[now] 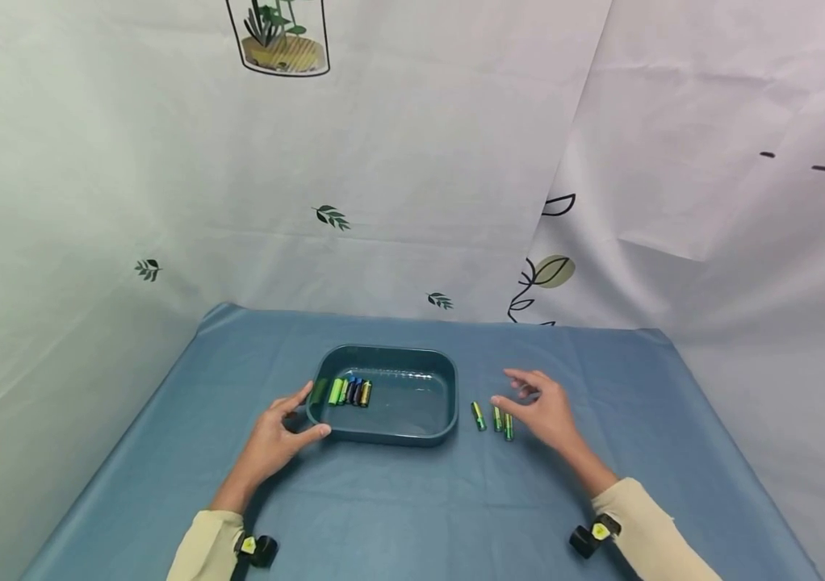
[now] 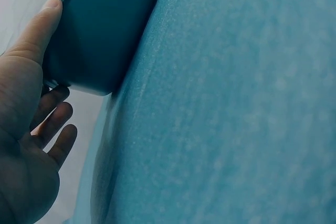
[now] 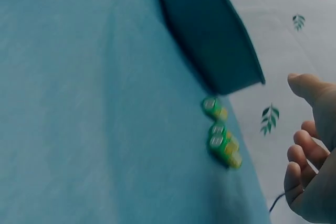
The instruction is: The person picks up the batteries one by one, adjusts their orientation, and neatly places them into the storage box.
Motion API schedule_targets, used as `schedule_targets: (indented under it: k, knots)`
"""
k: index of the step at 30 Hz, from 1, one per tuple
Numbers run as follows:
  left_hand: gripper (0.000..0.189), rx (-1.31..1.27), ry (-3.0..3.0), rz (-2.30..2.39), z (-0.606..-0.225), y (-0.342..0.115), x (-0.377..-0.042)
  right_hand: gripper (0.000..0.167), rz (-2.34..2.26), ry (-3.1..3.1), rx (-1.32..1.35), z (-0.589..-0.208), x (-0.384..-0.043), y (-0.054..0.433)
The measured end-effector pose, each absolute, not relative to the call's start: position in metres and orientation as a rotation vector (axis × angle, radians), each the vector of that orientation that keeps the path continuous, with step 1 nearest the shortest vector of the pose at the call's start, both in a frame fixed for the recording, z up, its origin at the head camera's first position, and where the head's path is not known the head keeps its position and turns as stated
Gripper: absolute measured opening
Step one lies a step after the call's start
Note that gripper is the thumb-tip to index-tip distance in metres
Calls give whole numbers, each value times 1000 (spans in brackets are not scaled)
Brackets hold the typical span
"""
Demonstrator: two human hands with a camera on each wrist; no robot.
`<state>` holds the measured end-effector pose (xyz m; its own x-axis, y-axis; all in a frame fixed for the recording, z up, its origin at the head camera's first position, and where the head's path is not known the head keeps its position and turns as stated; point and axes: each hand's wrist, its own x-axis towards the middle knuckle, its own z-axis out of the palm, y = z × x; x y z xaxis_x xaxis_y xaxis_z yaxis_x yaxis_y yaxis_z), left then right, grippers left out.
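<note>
"What are your hands doing?"

"My left hand grips the left end of the tray. My right hand is empty, fingers parted, just above and beside three loose batteries on the cloth-covered surface."

"And the others?"

"A row of batteries lies inside, near the tray's left end."

"What could go wrong?"

"A careless nudge could set the loose ones rolling, since they're smooth little cylinders. If I tipped the tray, the row might slide across its glossy floor."

"Plastic or ceramic?"

"I can't tell: dark teal, shiny, round-cornered. The cloth looks finely textured, faintly creased."
</note>
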<state>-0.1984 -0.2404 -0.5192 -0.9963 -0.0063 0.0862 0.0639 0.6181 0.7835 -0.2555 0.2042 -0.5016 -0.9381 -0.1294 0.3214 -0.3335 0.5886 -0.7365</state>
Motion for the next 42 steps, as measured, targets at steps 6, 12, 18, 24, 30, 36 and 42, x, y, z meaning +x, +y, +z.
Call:
schedule_targets:
  k: [6,12,18,24,30,36,42]
  knots:
    - [92,-47,-2757,-1338,-519,-240,-198,58,1200,-2697,332,-513,-245,222]
    - [91,-57,-2747,-1331,-518,-240,-197,61,1160,-2747,358,-521,-240,230]
    - [91,-59,-2748,-1318,-519,-241,-198,62,1091,-2800,433,-526,-239,233]
    - [91,-57,-2753,-1322,-519,-241,-198,63,1109,-2845,473,-528,-238,235]
    - [92,-43,-2763,-1317,-517,-241,-199,62,1099,-2866,479,-531,-239,236]
    - [93,-50,-2760,-1320,-518,-241,-198,61,1100,-2878,492,-531,-239,235]
    - [93,-23,-2765,-1344,-518,-241,-197,56,1095,-2872,468,-532,-238,233]
